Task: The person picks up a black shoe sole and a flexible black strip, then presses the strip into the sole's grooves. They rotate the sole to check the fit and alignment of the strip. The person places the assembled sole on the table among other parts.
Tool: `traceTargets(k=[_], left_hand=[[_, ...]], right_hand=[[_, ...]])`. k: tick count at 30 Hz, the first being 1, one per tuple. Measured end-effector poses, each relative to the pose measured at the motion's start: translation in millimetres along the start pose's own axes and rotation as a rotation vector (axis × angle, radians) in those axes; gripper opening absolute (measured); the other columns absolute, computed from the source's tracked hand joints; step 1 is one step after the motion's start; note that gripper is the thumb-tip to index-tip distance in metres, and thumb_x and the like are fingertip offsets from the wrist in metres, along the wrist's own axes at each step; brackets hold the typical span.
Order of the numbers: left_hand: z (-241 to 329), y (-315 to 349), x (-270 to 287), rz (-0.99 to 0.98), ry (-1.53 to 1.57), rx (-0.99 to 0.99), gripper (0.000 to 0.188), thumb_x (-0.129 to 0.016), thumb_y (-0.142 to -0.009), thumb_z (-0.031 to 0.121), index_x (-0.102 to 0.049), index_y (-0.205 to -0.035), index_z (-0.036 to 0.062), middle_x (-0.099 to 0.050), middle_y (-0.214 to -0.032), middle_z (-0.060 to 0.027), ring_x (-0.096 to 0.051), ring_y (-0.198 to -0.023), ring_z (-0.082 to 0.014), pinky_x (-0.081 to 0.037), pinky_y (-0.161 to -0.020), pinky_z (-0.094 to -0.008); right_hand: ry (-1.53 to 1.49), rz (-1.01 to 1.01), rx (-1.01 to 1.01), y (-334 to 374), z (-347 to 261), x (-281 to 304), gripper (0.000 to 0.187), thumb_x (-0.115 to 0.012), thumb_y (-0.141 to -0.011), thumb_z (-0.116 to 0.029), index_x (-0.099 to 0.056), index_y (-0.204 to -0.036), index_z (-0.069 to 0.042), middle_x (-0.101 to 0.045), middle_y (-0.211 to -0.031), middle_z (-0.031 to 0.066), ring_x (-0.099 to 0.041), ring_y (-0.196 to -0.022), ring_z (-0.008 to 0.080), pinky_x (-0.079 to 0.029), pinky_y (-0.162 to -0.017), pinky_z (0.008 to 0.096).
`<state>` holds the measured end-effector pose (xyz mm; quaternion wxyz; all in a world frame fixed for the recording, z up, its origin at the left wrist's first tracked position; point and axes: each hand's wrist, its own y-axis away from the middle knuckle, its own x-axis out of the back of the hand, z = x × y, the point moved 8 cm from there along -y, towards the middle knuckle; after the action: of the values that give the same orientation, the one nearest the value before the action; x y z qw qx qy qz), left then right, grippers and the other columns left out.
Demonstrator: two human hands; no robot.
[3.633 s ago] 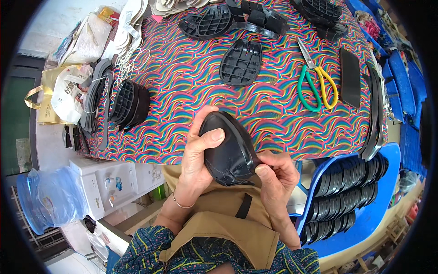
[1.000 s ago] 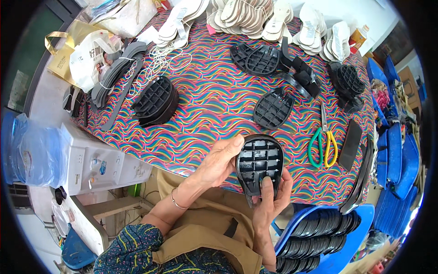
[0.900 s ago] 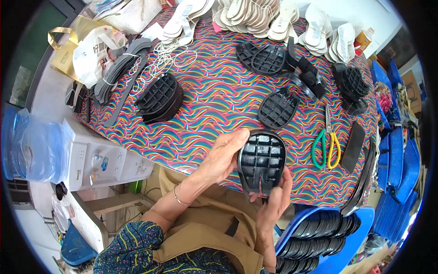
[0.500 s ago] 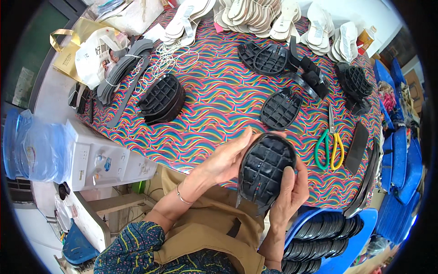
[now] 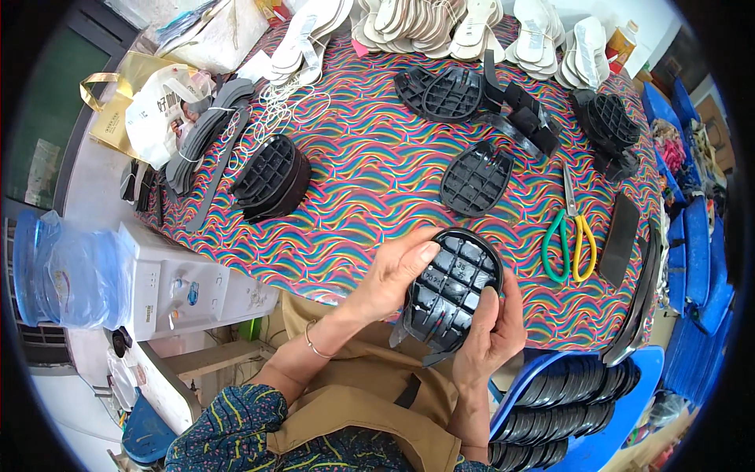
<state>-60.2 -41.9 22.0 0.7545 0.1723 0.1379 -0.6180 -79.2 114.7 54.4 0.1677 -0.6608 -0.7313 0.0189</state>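
Above my lap I hold a black moulded shoe heel [image 5: 454, 283], its hollow grid side facing up and loose trimmings hanging from its lower edge. My left hand [image 5: 393, 271] grips the upper left rim, thumb on top. On the lower right, my right hand [image 5: 494, 330] closes around the edge with its thumb over the rim. Just beyond lies a single similar black heel [image 5: 476, 179] on the table. A short stack of black heels [image 5: 273, 176] stands to the left.
Green-and-yellow scissors [image 5: 572, 211] and a dark flat strip [image 5: 619, 240] lie at right on the patterned tablecloth [image 5: 362, 189]. White insole bundles [image 5: 409, 27] line the back. A blue bin [image 5: 609, 433] of black heels stands lower right, a water dispenser [image 5: 189, 287] at left.
My left hand has moved from the heel's side onto its rim, thumb now on top. The heel has tilted slightly, and the whole view has shifted a little.
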Motion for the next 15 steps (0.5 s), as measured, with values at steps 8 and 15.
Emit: traceTargets(k=[8, 15], left_hand=[[-2.9, 1.7, -3.5, 0.040, -0.025, 0.116, 0.044, -0.043, -0.104, 0.036, -0.059, -0.117, -0.0033, -0.064, -0.091, -0.0027, -0.056, -0.080, -0.0088, -0.045, -0.065, -0.0253], [28.2, 3.2, -13.4, 0.141, -0.776, -0.344, 0.039, -0.044, -0.104, 0.033, -0.059, -0.111, -0.0020, -0.060, -0.082, -0.0012, -0.054, -0.069, -0.0089, -0.044, -0.060, -0.0287]], right_hand=[[0.013, -0.017, -0.084, -5.1, 5.4, 8.6, 0.030, -0.053, -0.092, 0.000, -0.057, -0.121, 0.008, -0.067, -0.084, 0.0070, -0.057, -0.070, 0.0070, -0.047, -0.063, 0.0225], [-0.076, 0.086, -0.036, 1.6, 8.1, 10.9, 0.032, -0.053, -0.093, -0.001, -0.057, -0.122, 0.009, -0.069, -0.089, 0.0086, -0.060, -0.076, 0.0078, -0.048, -0.069, 0.0226]])
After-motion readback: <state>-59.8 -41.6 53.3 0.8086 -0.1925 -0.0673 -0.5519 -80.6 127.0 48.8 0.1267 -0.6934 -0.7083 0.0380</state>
